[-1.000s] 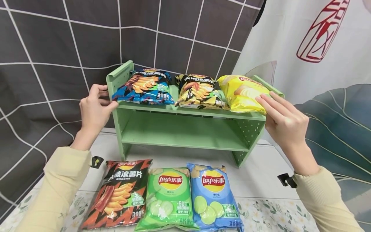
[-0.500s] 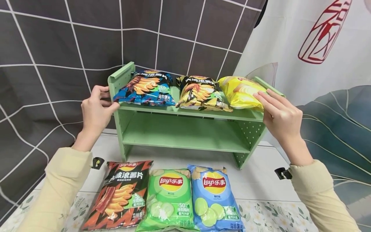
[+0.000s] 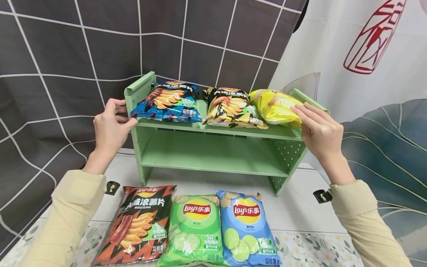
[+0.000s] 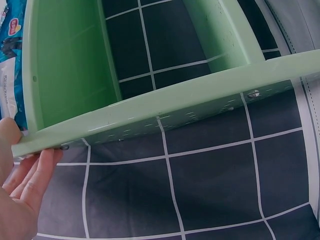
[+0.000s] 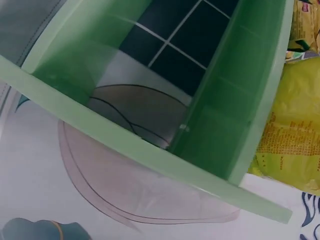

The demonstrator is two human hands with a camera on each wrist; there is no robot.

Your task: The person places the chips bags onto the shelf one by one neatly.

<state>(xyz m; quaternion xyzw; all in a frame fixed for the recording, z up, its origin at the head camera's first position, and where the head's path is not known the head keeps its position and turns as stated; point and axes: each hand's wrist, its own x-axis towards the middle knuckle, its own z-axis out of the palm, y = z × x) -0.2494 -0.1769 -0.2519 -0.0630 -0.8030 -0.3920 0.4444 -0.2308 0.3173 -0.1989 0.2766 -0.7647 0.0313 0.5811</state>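
Note:
My left hand (image 3: 111,128) grips the left side panel of a green two-tier shelf (image 3: 213,152); in the left wrist view the thumb and fingers (image 4: 40,177) lie on opposite faces of the panel. At the right end of the top tier, my right hand (image 3: 321,129) rests its extended fingers on a yellow bag of chips (image 3: 275,107); its thumb is hidden. Left of that bag lie a black-and-gold bag of chips (image 3: 230,107) and a blue-and-black bag of chips (image 3: 170,102). The right wrist view shows the yellow bag (image 5: 295,125) but no hand.
On the table in front of the shelf lie a red-and-black bag of chips (image 3: 136,222), a green bag (image 3: 193,230) and a light blue bag (image 3: 247,226), side by side. A dark checked curtain (image 3: 213,22) hangs behind. A floral cloth (image 3: 310,244) covers the near table.
My right hand has shifted left, and the yellow bag has moved slightly left and tilted back lower on the top tier. The left hand has kept its grip on the shelf.

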